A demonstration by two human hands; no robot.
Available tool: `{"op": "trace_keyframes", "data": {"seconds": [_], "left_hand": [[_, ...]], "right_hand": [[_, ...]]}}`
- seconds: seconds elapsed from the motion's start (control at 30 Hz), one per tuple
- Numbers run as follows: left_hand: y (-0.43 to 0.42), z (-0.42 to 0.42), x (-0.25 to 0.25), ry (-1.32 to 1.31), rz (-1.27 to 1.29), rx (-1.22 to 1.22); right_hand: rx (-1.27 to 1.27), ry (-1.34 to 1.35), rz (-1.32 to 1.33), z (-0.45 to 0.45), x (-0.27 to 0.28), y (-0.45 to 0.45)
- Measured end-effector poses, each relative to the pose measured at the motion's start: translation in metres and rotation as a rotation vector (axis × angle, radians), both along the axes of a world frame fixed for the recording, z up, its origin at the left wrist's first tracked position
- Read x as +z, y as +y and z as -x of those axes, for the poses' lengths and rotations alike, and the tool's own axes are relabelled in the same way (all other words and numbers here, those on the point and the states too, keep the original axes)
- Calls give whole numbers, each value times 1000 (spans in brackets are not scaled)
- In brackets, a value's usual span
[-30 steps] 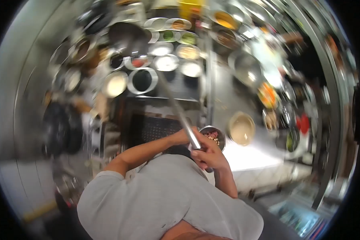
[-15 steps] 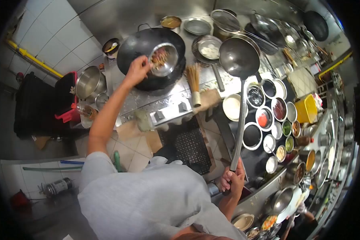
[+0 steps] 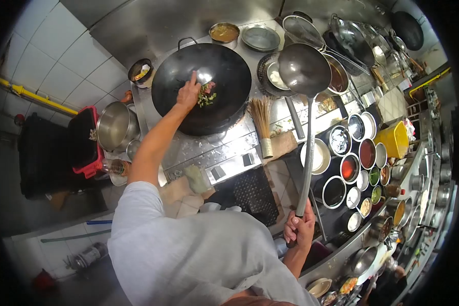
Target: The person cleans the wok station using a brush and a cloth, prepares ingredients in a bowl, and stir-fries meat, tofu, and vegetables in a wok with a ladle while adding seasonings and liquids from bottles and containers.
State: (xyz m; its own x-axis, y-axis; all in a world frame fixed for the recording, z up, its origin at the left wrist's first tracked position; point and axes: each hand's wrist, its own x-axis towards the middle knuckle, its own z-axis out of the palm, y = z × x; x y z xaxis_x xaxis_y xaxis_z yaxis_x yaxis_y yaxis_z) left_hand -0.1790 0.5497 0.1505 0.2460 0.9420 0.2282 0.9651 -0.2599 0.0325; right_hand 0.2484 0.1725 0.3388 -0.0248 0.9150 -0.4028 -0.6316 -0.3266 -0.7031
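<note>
The chopped food (image 3: 206,96), a small heap of green and reddish pieces, lies in the wok (image 3: 227,76), right of its centre and beside the left hand (image 3: 188,94). The wok is wide, round and dark, with a smooth inner wall and a loop handle at its far rim. The left arm is extended forward over the wok's near-left rim, elbow nearly straight; the back of the hand faces up and one finger points forward. A bright patch adjoins the fingertips; whether it is glare or metal, and whether this hand grips anything, cannot be determined.

The right hand (image 3: 300,229) is held low beside the torso, elbow bent, fingers closed around the dark grip of the ladle (image 3: 305,69). The long grey metal handle stands away from the body and ends in a round, dark, shallow bowl.

Right of the wok lies a brush (image 3: 260,115) of stiff, straw-coloured bristles, bound at the near end. Left of the wok stands a smooth steel basin (image 3: 118,127).
</note>
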Motion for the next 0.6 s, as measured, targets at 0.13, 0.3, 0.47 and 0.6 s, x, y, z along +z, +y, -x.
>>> {"op": "trace_keyframes", "data": {"seconds": [0.13,0.3,0.47,0.6], "left_hand": [[7,35,2,-66,-56,11],[9,56,7,-143,-108,50],[6,52,26,-1215,19,480],[-34,10,46,-1626,124,370]], "right_hand": [[-22,-41,1,-1,-3,9],[-54,-85,-10,-15,-8,7],[-79,-92,-16,-41,-7,-18],[-146,-93,-5,-69,-6,-47]]}}
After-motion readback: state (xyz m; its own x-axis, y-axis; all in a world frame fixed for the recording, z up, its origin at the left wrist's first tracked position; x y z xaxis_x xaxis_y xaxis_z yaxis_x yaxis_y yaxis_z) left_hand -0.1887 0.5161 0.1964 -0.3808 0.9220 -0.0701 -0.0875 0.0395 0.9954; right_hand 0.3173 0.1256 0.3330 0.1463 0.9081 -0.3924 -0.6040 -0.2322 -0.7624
